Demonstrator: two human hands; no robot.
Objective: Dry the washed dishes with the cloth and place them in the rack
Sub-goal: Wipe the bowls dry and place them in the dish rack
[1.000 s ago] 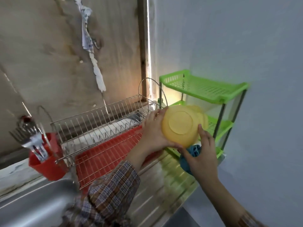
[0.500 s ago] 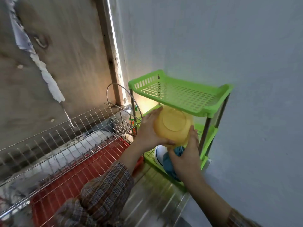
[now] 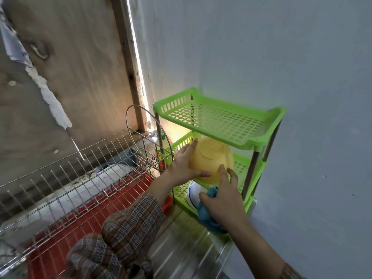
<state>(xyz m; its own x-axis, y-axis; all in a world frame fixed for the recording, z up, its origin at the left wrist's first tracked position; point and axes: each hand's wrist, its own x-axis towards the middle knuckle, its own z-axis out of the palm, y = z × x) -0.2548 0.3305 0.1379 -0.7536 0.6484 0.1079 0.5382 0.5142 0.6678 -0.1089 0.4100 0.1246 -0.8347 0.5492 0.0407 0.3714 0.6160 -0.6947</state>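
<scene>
Yellow bowl [image 3: 211, 158] inverted at green rack's [image 3: 261, 142] middle tier. Left hand [image 3: 184, 166] fingers splayed round it; right hand [image 3: 223, 200] bunches cloth [image 3: 207, 216], fingertips steadying. Risk: top tier just above the fingers could clip the bowl, and the one-handed hold could slip.

Bowl [image 3: 213, 160] under top shelf [image 3: 217, 119] of rack [image 3: 250, 172]

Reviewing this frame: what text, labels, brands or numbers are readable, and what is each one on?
No text here can be read.
Bottle label: coloured print, too small and blurred to read.
Paper scrap on the wall: faint print, too blurred to read.
</scene>
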